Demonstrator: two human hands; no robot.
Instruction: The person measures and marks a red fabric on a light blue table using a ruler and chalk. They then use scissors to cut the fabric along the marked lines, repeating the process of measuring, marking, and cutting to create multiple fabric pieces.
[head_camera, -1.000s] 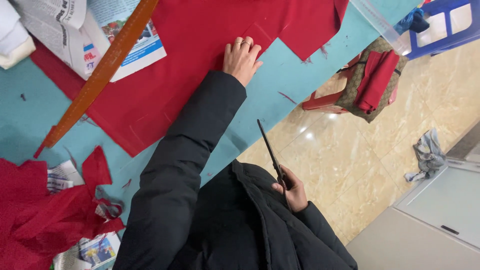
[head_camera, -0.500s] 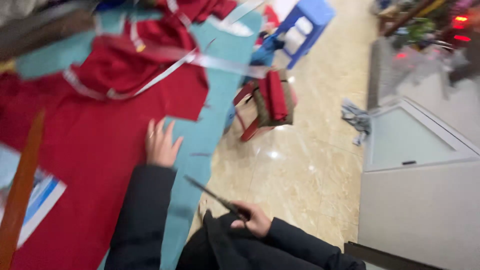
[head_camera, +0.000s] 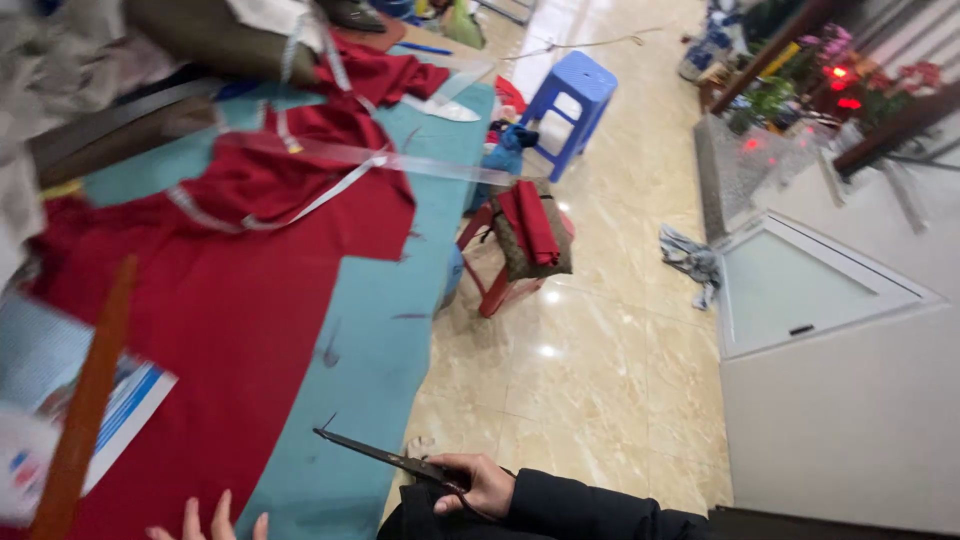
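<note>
Scissors, dark and closed to a point, sit clenched in the right hand, blades aimed over the bench's teal edge. That grip is firm, fingers through the handles, low by the dark sleeve. Left hand shows only spread fingertips at the bottom, released, resting on the red cloth. A wooden ruler lies just beside it, a clear ruler farther up. Off the bench, a red stool, then a blue stool.
</note>
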